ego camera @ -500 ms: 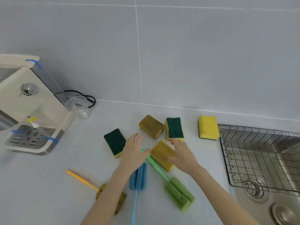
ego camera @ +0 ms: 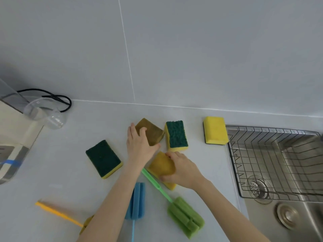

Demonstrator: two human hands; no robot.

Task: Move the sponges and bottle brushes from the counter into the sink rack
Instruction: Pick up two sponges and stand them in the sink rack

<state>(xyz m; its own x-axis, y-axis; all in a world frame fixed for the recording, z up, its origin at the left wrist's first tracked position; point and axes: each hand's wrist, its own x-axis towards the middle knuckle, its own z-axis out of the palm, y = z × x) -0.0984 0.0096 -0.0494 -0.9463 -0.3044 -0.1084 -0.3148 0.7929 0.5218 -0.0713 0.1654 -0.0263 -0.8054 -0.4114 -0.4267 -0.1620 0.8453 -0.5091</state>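
Observation:
My left hand (ego camera: pixel 139 145) grips the far brown-topped sponge (ego camera: pixel 153 132) on the counter, fingers over its left edge. My right hand (ego camera: pixel 181 169) closes around the nearer brown-topped sponge (ego camera: pixel 161 165), which lies over the green brush's handle. A green-topped sponge (ego camera: pixel 103 158) lies to the left, another green-topped sponge (ego camera: pixel 176 135) stands behind, and a yellow sponge (ego camera: pixel 215 130) sits beside the sink rack (ego camera: pixel 234 154). Green bottle brush (ego camera: pixel 185 219), blue bottle brush (ego camera: pixel 136 201) and yellow bottle brush (ego camera: pixel 57 213) lie near the front; my left arm hides the yellow brush's head.
A wire rack sits in the steel sink (ego camera: pixel 297 215) at the right, with a drain (ego camera: pixel 257 188) below. At the left stand a beige appliance (ego camera: pixel 15 135), a clear plastic cup (ego camera: pixel 45 113) on its side and a black cable (ego camera: pixel 59 98). A grey tiled wall rises behind.
My left hand has moved forward from the blue brush area onto the far brown sponge. My right hand has settled on and closed around the nearer brown sponge.

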